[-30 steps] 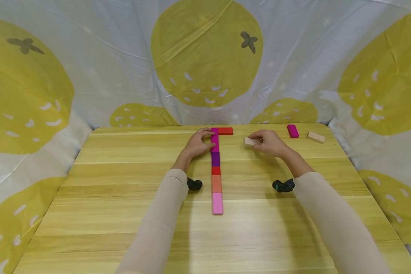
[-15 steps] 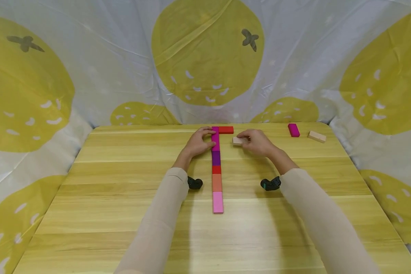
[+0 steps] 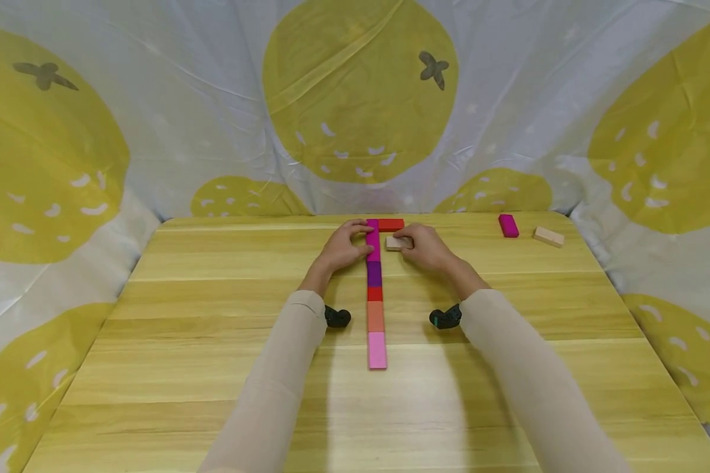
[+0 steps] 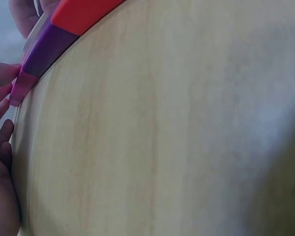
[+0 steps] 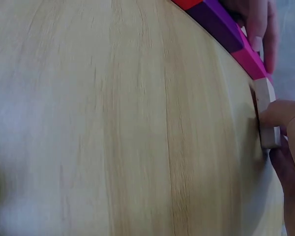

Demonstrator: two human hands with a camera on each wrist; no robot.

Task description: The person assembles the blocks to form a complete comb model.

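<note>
My right hand (image 3: 430, 249) pinches a plain wooden block (image 3: 392, 244) between thumb and fingers, just right of the column's magenta part in the head view. My left hand (image 3: 342, 248) lies along the left side of the magenta part (image 3: 373, 247), its fingertips and thumb touching it. Below the magenta, a straight column continues with a purple block (image 3: 375, 274), a short red block (image 3: 375, 293), an orange block (image 3: 375, 316) and a pink block (image 3: 377, 351). At the far end, a red block (image 3: 392, 225) juts right from the magenta.
A loose magenta block (image 3: 508, 225) and another plain wooden block (image 3: 548, 237) lie at the far right of the wooden table (image 3: 213, 368). Behind its far edge hangs a white curtain (image 3: 213, 131) with yellow prints.
My right hand has carried the wooden block left across the table, close to the magenta part of the column. My left hand has stayed in place.
</note>
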